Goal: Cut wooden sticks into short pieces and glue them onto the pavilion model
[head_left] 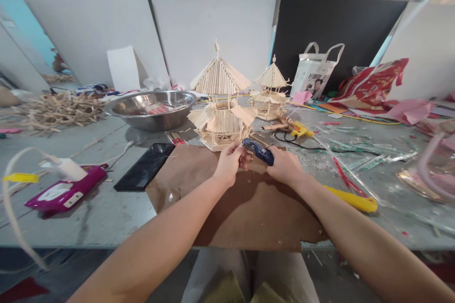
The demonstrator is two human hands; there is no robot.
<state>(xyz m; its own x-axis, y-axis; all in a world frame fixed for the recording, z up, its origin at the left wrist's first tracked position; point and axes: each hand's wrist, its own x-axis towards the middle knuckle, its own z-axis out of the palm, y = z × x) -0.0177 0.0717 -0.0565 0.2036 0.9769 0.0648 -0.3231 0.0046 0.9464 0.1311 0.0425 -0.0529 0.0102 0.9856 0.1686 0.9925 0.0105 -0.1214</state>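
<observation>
My right hand (286, 165) is closed round a blue-handled tool (261, 152), which looks like small pliers or cutters, its head pointing left. My left hand (231, 161) is closed in a pinch at the tool's head; whatever lies between its fingers is too small to make out. Both hands are above a brown board (249, 208). Just behind them stands a two-tiered pavilion model (222, 118) made of thin wooden sticks. A smaller stick pavilion (272, 90) is farther back to the right.
A steel basin (152, 109) and a stick pile (67, 109) are at left, behind a black phone (145, 165) and purple power strip (67, 189). Right lie a yellow glue gun (302, 129), clear glue sticks (369, 163) and a yellow-handled tool (351, 199). A white bag (309, 73) stands behind.
</observation>
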